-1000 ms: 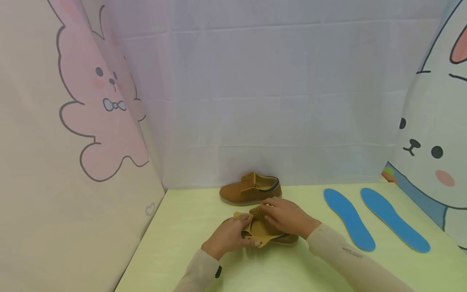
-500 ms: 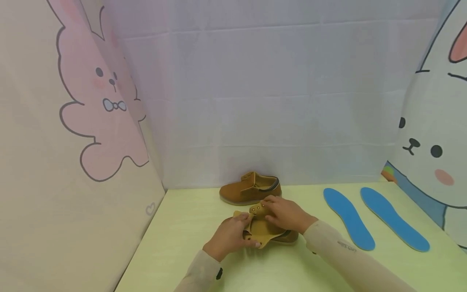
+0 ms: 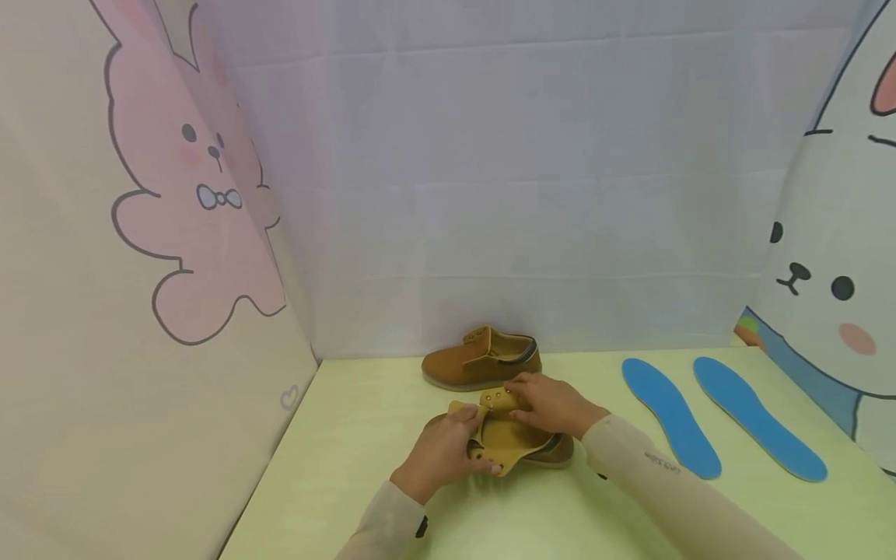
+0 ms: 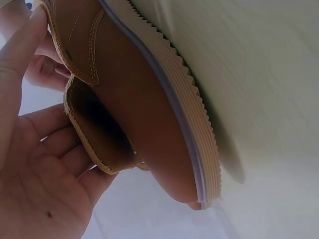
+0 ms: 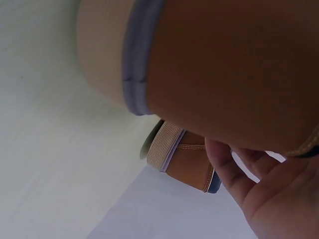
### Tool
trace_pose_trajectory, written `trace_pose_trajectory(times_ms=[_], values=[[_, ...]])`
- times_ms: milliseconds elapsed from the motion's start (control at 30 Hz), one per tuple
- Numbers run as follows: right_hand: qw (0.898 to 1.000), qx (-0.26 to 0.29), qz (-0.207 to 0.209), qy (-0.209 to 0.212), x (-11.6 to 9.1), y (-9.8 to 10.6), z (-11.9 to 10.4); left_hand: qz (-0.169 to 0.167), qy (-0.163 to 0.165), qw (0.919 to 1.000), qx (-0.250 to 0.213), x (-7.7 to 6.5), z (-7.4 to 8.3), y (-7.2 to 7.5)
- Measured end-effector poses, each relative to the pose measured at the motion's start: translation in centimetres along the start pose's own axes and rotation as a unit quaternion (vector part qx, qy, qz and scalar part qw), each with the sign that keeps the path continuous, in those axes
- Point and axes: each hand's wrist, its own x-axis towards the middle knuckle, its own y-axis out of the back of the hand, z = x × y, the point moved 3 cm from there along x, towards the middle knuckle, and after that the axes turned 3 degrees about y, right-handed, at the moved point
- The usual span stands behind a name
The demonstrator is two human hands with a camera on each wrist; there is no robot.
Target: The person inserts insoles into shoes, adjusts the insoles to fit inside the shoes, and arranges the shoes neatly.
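Note:
A brown lace-up shoe (image 3: 558, 453) with a tan lining and no laces sits on the table, toe toward the left, its eyelet flaps spread wide. My left hand (image 3: 442, 457) holds the front of its opening, thumb by the near eyelet flap and fingers at the tongue (image 3: 456, 407). On the far side, my right hand (image 3: 553, 404) pinches the other eyelet flap (image 3: 495, 399). From the left wrist, the ridged pale sole (image 4: 187, 99) and brown side show beside my palm. The heel (image 5: 224, 69) fills much of the right wrist view, with my fingers beyond it.
Behind stands a matching brown shoe (image 3: 448, 367), close to the white back curtain (image 3: 448, 194). Two blue insoles (image 3: 672, 420) lie side by side at the right of the pale green table (image 3: 350, 435). Rabbit-printed cloth (image 3: 210, 264) hangs at both sides.
My right fingers have shifted slightly along the far flap, which now stands more spread with more eyelets showing. My left hand stays almost still on the shoe.

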Motion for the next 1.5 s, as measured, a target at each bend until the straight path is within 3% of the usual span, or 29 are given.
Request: trace_pose_trajectory(times_ms=[400,733,900,1033,1300,1500], values=[[0.996,0.065,-0.051,-0.024,0.2,-1.0,1.3,0.007,0.018,0.9996,-0.02,0.2,0.5,-0.6],[0.977,0.181,-0.106,-0.047,0.0,-1.1,1.6,-0.002,0.022,0.9991,-0.037,0.4,0.8,-0.7],[0.972,0.197,-0.12,-0.055,0.1,-1.5,1.7,-0.017,0.038,0.9985,-0.036,0.3,1.0,-0.8],[0.973,0.194,-0.11,-0.053,0.2,-1.8,2.0,-0.017,0.047,0.9981,-0.034,0.3,1.0,-0.8],[0.989,0.141,-0.026,-0.029,0.0,-1.0,2.2,-0.014,0.037,0.9985,-0.037,0.4,1.0,-0.5],[0.991,0.136,0.002,-0.012,0.0,-0.5,2.0,-0.02,0.048,0.9975,-0.048,0.3,0.4,-0.6]])
